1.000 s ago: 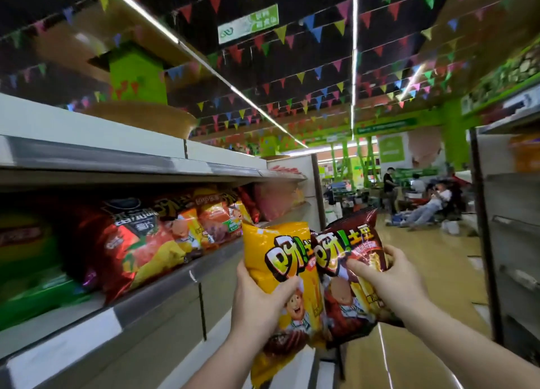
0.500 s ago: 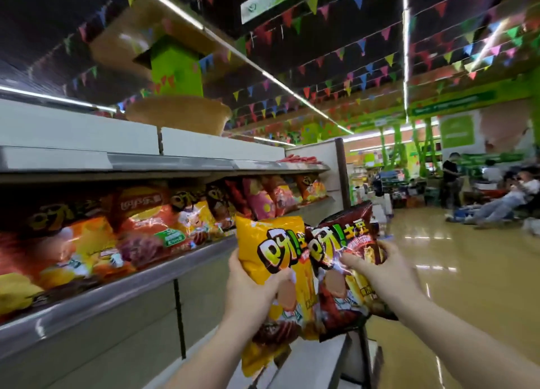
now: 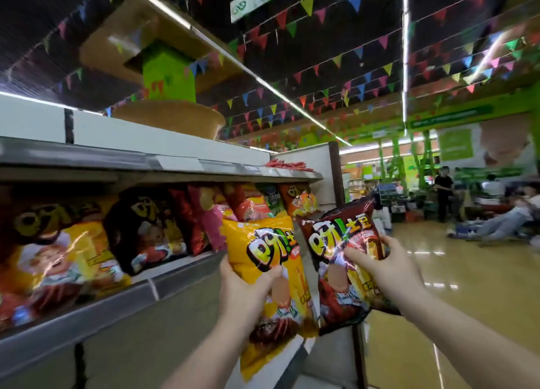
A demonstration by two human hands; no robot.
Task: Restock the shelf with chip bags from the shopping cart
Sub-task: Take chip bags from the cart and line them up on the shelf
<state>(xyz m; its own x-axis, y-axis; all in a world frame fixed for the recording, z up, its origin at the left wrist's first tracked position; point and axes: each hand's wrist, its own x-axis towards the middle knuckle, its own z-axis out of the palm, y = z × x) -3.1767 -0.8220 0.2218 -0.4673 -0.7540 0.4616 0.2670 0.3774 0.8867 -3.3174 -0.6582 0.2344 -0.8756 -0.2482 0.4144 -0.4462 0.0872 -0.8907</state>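
1. Your yellow chip bag (image 3: 264, 260) stands upright at lower centre of the frame, long axis vertical, top edge up, glossy with bold cartoon lettering.
2. Your dark red chip bag (image 3: 340, 254) sits just right of it, tilted slightly right.
3. Left hand (image 3: 244, 293) fingers grip the yellow bag; right hand (image 3: 385, 267) fingers pinch the red one.
4. The stocked shelf (image 3: 175, 283) fills the left.
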